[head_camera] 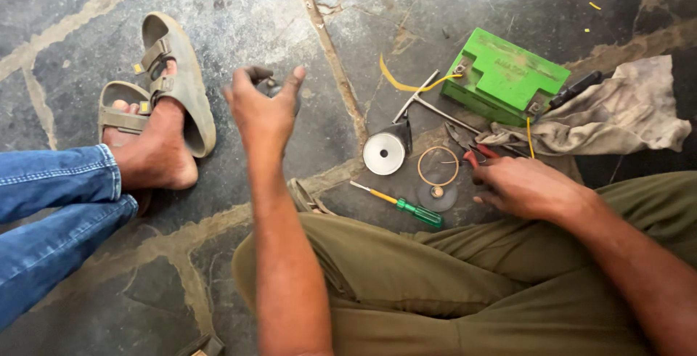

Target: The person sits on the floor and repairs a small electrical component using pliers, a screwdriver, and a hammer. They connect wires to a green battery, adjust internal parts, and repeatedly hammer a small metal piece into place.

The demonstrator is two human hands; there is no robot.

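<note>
From the head camera, the person is sitting on a stone floor [239, 22] in olive trousers, both arms reaching forward. The left hand [263, 109] is hovering raised above the floor, its fingers curling partway around a small dark rounded part [270, 86]; most of that part is hidden behind the fingers, so its exact shape cannot be told. The right hand [524, 185] is resting low, near the right knee, fingers loosely closing on the red handles of a pair of pliers [470, 149] whose dark jaws are pointing away towards a green battery.

Just left of the right hand, a thin metal ring [438, 165] is lying flat on the floor, and directly below it a round clear disc [436, 195] with a small centre piece is touching the ring's lower edge. A dark funnel-shaped cone with a white round face [386, 151] is lying on its side beside the ring. A green-handled screwdriver [403, 206] with a yellow shank is lying close to the trousers. A T-shaped metal wrench [425, 102] is reaching between cone and battery.

The battery [506, 74] is a bright green rectangular box with a stepped lid, sitting well beyond the right hand; a yellow strip [396, 82] is curling from its left corner. A grey crumpled rag [617, 113] is lying against its right side.

At the left, another person's foot in a grey sandal [174, 80] and blue jeans are showing.
</note>
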